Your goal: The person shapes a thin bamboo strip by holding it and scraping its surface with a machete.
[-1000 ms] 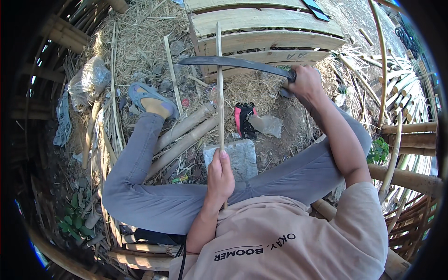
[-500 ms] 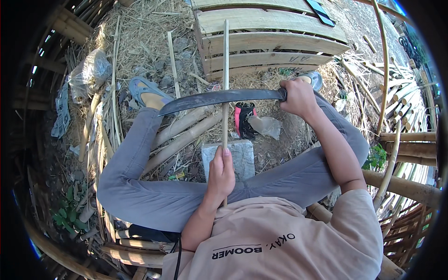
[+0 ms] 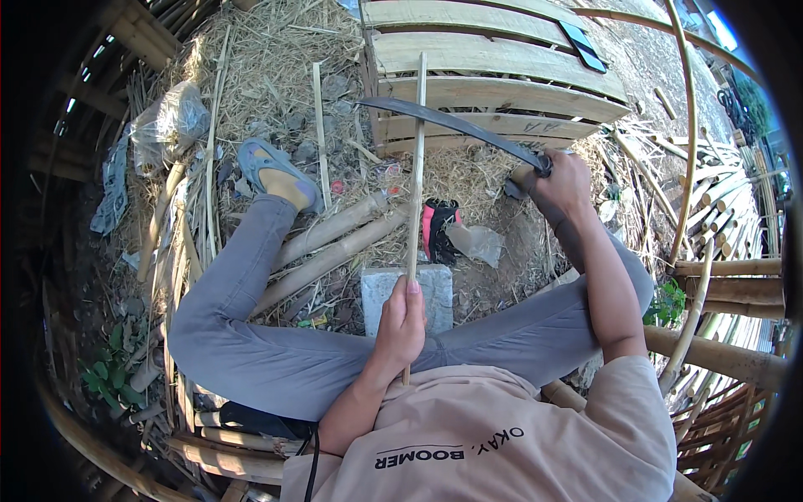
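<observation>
My left hand (image 3: 401,326) is closed round the lower part of a thin bamboo strip (image 3: 417,180). The strip stands out away from my body, its near end by my shirt and its far end over the wooden crate. My right hand (image 3: 565,180) grips the dark handle of a machete (image 3: 468,128). Its long curved blade points left and crosses the strip near the far end; whether the edge touches it I cannot tell. Beneath the strip, between my legs, lies a pale stone block (image 3: 381,301).
A slatted wooden crate (image 3: 493,54) stands ahead, with a phone (image 3: 583,47) on it. Past the block lie a black and pink glove (image 3: 439,230) and bamboo poles (image 3: 335,227). Stacked bamboo (image 3: 719,188) is at right, a plastic bag (image 3: 171,117) at left.
The machete has moved away from me along the strip, and its handle has gone right and farther out. My left hand keeps its hold on the strip, which has shifted slightly.
</observation>
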Motion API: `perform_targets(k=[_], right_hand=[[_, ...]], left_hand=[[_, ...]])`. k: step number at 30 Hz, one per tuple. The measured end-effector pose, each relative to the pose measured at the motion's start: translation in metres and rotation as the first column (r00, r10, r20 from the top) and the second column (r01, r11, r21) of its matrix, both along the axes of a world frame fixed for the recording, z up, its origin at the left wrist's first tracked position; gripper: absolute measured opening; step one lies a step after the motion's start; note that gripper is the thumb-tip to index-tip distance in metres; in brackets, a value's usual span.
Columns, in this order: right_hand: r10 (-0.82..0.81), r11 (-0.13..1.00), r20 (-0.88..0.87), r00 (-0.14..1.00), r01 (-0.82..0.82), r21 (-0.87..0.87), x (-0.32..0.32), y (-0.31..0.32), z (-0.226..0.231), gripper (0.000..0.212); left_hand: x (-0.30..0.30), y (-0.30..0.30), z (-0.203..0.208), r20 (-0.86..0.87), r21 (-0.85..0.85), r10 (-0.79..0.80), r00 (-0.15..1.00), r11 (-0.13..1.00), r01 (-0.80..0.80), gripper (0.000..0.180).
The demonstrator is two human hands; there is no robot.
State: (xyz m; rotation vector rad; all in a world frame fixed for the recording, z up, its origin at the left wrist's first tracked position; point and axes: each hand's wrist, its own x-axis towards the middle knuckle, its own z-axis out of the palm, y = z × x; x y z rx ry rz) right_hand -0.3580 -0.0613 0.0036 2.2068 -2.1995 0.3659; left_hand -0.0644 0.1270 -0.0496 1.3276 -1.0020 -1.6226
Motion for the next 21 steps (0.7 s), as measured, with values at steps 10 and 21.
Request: perform_targets(k=[10,21], right_hand=[[0.254,0.963,-0.026,0.967,-0.250,0.101,0.020,0.013,-0.017,0.026],[-0.042,0.998,0.004,0.999,0.042,0.043,-0.013,-0.010,-0.017,0.030]], left_hand=[[-0.005,0.003,-0.012,0.051,-0.082,0.027,0.998,0.996,-0.023,0.033],[-0.006,0.000,0.003,0.027,-0.005,0.038,0.999,0.999,-0.038,0.030]])
